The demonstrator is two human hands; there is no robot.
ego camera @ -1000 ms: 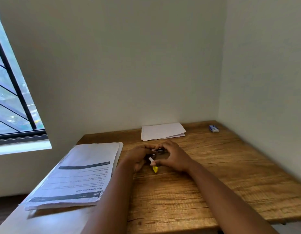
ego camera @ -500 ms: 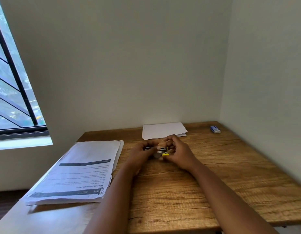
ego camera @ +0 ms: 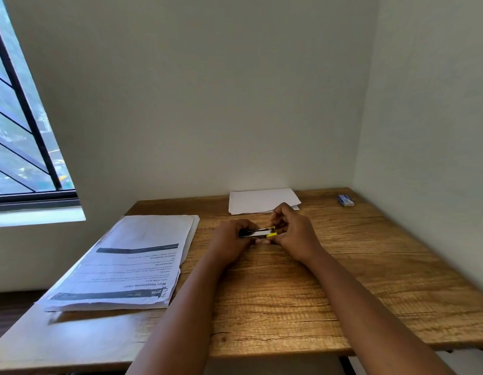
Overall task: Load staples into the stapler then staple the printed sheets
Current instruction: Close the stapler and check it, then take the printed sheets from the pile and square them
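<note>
Fingers of the left hand (ego camera: 232, 239) curl round the black stapler (ego camera: 255, 233) mid-desk (ego camera: 343, 280), while the right hand (ego camera: 293, 234) pinches its yellow end; printed sheets (ego camera: 132, 261) lie along the desk's left edge.

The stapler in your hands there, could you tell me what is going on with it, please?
A person holds a small black and yellow stapler in both hands just above the wooden desk. The left hand grips its black end and the right hand pinches the yellow end. The printed sheets lie stacked to the left, untouched. A small blue box sits in the far right corner.
</note>
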